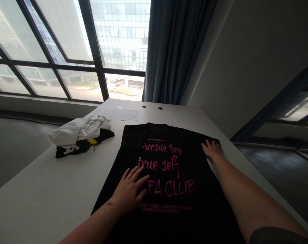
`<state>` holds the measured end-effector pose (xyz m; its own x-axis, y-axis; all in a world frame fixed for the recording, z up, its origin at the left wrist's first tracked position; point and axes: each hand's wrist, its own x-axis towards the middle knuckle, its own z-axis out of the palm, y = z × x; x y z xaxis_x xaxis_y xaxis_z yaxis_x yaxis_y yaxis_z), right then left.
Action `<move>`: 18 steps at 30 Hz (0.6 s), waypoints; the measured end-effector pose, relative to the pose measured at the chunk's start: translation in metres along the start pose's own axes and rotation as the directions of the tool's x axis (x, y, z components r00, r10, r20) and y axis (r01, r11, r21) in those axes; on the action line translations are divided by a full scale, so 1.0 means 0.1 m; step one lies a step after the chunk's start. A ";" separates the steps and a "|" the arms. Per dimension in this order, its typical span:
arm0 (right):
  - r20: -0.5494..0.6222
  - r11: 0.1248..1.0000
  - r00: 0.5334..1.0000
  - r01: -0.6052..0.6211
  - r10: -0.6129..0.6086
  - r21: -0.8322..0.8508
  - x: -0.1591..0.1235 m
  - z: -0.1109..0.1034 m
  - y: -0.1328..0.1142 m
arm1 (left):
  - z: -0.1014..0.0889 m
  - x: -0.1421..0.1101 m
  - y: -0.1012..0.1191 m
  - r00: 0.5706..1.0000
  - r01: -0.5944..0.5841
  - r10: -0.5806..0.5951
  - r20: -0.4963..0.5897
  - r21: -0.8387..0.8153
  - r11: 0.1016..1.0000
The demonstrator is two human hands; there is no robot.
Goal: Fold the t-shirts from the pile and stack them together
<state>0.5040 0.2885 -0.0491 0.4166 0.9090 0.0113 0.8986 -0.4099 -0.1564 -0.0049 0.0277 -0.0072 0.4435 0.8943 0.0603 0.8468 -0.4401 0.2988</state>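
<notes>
A black T-shirt point(166, 135) with pink lettering lies spread flat on the white table point(54, 189), its neck end away from me. My left hand point(130, 191) rests flat on the shirt's left middle, fingers spread, partly covering the print. My right hand point(212, 149) lies flat at the shirt's far right edge near the shoulder, fingers stretched out over the fabric. Neither hand holds anything.
A loose pile of white and black clothes point(80, 135) sits on the table to the left. Paper sheets point(118, 110) lie at the table's far end, near two cable holes point(152, 107). Beyond are large windows point(67, 44) and a dark curtain point(174, 47).
</notes>
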 end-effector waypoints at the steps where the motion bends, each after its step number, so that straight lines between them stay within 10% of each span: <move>1: -0.045 1.000 0.999 0.002 -0.002 0.003 -0.02 0.01 0.04 | 0.00 0.00 0.00 1.000 -0.002 0.002 -0.006 -0.004 1.000; 9: -0.324 0.983 0.928 -0.173 0.185 0.066 -0.35 -0.07 0.00 | 0.00 0.00 -0.01 1.000 -0.005 0.005 0.001 -0.006 1.000; 18: -0.265 0.859 0.836 -0.387 0.480 0.334 -0.36 -0.15 0.12 | 0.00 0.00 0.00 1.000 0.010 -0.010 0.004 -0.007 1.000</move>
<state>0.5020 0.2493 -0.0368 0.8163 0.5433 0.1963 0.5648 -0.6792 -0.4687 -0.0050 0.0276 -0.0072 0.4364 0.8982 0.0536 0.8489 -0.4307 0.3065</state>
